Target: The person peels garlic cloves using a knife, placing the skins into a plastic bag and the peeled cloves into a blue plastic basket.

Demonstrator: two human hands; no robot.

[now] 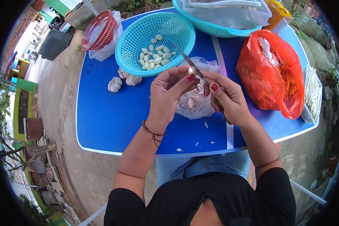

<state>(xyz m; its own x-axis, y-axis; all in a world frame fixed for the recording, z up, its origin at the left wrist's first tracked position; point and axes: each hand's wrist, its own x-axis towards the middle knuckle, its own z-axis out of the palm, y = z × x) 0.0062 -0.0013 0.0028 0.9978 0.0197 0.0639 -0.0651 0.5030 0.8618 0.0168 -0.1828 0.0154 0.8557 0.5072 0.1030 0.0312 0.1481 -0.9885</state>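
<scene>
Pinched between the fingertips of my left hand (171, 90) is a pale garlic clove (191, 71). My right hand (226, 96) is wrapped round a knife (184, 56), its blade pointing up and left, against or very near the clove. Below both hands lies a clear plastic bag (194, 101) with garlic skins on it. Peeled cloves (157, 56) sit in a turquoise basket (126, 47) beyond my left hand. Unpeeled garlic bulbs (115, 84) rest on the blue table (113, 120), left of my left hand.
A red plastic bag (267, 75) stands at the right, beside a box of white sticks (312, 90). Farther back are a turquoise basin (222, 29) with a clear container and a yellow packet (278, 15). A red basket (100, 32) is at the back left.
</scene>
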